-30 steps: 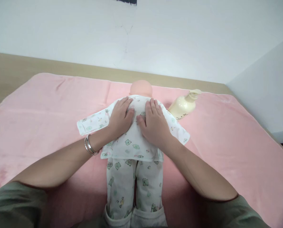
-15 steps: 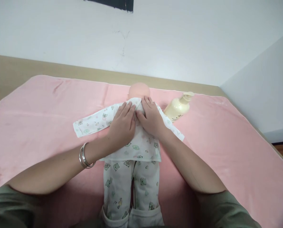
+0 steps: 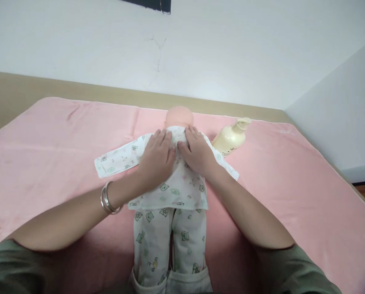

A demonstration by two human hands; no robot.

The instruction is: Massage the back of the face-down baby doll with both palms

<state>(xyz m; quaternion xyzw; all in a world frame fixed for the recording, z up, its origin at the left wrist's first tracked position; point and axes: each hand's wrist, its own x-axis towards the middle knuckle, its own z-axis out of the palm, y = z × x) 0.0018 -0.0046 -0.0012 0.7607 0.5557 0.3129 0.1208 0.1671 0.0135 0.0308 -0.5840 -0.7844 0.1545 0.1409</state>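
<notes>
A baby doll [image 3: 179,116] lies face down, the back of its bald head toward the wall. It wears a white long-sleeved top [image 3: 182,194] and matching trousers [image 3: 154,245], both printed with small green animals. My left hand [image 3: 158,157] rests flat on the upper back of the top, left of the middle, fingers stretched toward the head. On the other side, my right hand [image 3: 197,153] lies flat too, its thumb pointing in toward the left hand. Neither hand holds anything. The doll's face is hidden.
A cream pump bottle [image 3: 230,139] lies tilted right of the doll, close to its right sleeve. Beneath everything spreads a pink mat [image 3: 292,183] on a wooden surface [image 3: 14,87]. The white wall [image 3: 201,53] rises behind the far edge.
My hands have slid slightly apart on the doll's upper back, the left one a little leftward and the right one a little rightward. The doll and bottle stay in place.
</notes>
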